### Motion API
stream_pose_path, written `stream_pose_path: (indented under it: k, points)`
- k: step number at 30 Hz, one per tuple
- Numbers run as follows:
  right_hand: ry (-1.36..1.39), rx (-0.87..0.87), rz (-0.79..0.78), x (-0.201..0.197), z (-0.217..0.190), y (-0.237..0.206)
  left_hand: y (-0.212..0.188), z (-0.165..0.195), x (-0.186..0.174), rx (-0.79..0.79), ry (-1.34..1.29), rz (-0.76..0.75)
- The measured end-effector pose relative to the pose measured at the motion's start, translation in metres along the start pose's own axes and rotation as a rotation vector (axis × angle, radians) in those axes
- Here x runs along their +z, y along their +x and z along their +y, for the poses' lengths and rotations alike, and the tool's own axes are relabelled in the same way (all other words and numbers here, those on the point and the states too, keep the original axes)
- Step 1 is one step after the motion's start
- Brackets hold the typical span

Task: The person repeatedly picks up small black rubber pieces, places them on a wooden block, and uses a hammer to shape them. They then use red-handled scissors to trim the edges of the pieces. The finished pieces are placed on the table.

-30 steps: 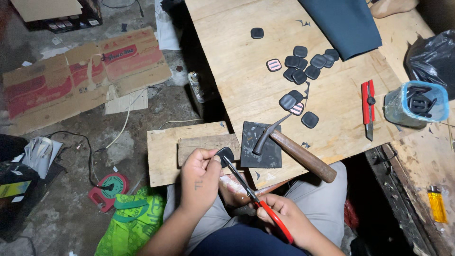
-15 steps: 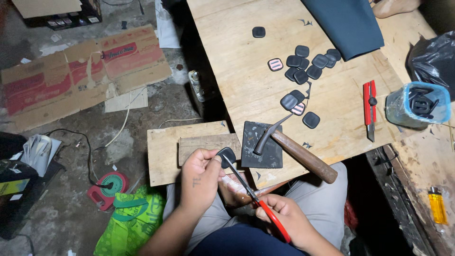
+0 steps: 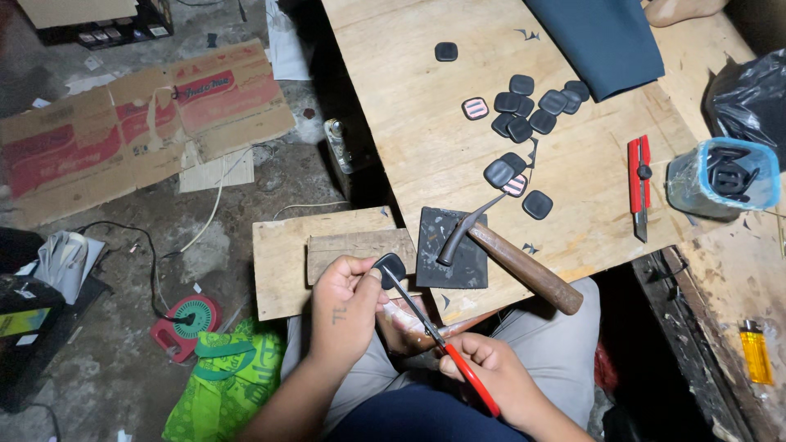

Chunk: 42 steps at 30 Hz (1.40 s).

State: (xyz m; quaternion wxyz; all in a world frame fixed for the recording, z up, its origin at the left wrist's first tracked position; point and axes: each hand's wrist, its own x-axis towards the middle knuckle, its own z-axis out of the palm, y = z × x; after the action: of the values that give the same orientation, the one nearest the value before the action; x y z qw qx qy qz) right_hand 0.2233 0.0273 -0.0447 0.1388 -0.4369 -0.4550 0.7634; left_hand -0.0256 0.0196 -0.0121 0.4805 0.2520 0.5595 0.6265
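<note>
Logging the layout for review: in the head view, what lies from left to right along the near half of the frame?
Red cable reel → green bag → left hand → scissors → hammer → red utility knife → blue tub → yellow lighter.

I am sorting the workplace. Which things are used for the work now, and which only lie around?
In use: left hand, black patch, scissors, right hand.

Lying about: hammer, knife, loose patches, blue cloth, lighter, cardboard.
</note>
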Motion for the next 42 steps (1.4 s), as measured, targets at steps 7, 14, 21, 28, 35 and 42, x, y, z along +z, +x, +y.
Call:
stream_pose_path:
  k: [7,14,21,28,35,42]
  points:
    - [-0.095,-0.021,0.032,0.003,-0.008,-0.003,0.001,0.0,0.001,0.02,0.013,0.016]
    - [-0.052,-0.081,-0.194,-0.005,-0.035,-0.01,0.011,0.011,-0.005,0.121,0.138,0.024]
    - [-0.019,-0.041,-0.225,-0.005,-0.037,-0.007,0.006,0.024,-0.008,-0.019,0.093,-0.088]
    - [0.079,-0.002,-0.251,-0.01,-0.029,-0.005,0.008,0.033,-0.013,-0.044,0.091,-0.198]
    - [0.084,0.052,-0.13,-0.009,-0.018,-0.005,0.01,0.034,-0.016,-0.04,0.141,-0.225]
    - [0.067,0.117,-0.086,-0.013,-0.018,-0.003,0.009,0.039,-0.016,-0.024,0.148,-0.263]
